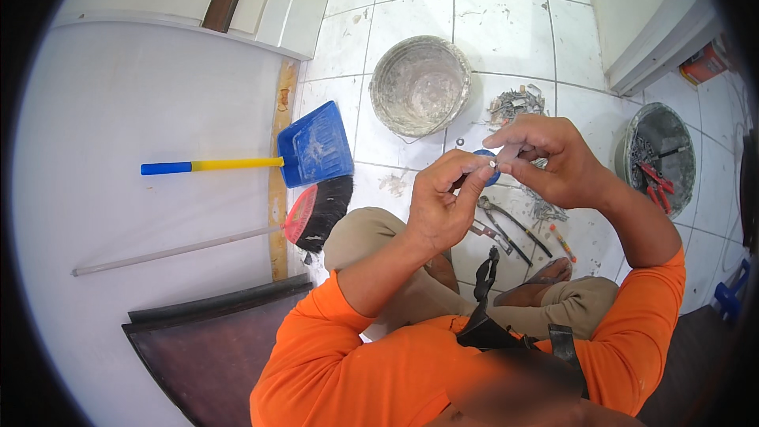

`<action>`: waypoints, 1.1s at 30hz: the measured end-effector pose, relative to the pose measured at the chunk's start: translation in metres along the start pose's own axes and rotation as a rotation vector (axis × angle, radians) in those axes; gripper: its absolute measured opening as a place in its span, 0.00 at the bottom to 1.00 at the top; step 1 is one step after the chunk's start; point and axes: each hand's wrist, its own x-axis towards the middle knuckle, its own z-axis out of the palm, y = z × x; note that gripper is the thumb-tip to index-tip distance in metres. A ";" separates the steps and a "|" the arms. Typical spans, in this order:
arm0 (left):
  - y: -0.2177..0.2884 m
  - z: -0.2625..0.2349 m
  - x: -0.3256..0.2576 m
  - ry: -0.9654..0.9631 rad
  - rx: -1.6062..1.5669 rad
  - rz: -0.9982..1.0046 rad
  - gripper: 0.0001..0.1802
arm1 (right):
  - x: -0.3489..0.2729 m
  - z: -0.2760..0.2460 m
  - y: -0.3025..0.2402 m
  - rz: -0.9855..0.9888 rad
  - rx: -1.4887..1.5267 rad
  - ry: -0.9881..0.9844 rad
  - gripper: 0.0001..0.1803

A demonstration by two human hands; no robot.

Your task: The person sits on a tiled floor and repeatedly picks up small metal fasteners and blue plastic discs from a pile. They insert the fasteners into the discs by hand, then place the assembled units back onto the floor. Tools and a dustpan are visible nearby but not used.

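Both my hands meet in front of me above the tiled floor. My left hand [444,199] is closed in a pinch at a tiny whitish piece [492,164], too small to name. My right hand [557,160] comes in from the other side, thumb and forefinger bent together at the same piece; what it grips, if anything, is hidden. A round blue object [490,177] shows partly behind the fingertips. Below the hands lie pincers [514,225] with dark handles and a small blade-like tool [484,229]. Close by is a thin stick with orange ends [563,243].
A dirty bucket [379,87] stands ahead, beside a heap of small metal bits [518,103]. Another bucket [628,154] at right holds red-handled tools [656,183]. Leftward are a blue dustpan [316,146], a broom [320,213] and a dark panel [221,348].
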 end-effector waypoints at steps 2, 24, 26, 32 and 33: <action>0.004 -0.003 -0.001 -0.034 0.069 -0.023 0.07 | 0.001 -0.001 -0.001 -0.038 -0.082 -0.026 0.17; 0.000 0.002 0.000 0.108 -0.161 -0.052 0.07 | -0.004 0.015 0.013 0.161 0.290 0.108 0.14; 0.001 0.001 0.001 0.094 -0.146 -0.046 0.07 | -0.004 0.014 0.013 0.122 0.267 0.088 0.14; -0.002 -0.001 0.000 0.069 -0.047 0.008 0.06 | -0.002 0.010 0.007 0.097 0.204 0.044 0.15; -0.001 -0.001 0.000 0.076 -0.063 0.009 0.06 | -0.002 0.009 0.005 0.086 0.184 0.042 0.15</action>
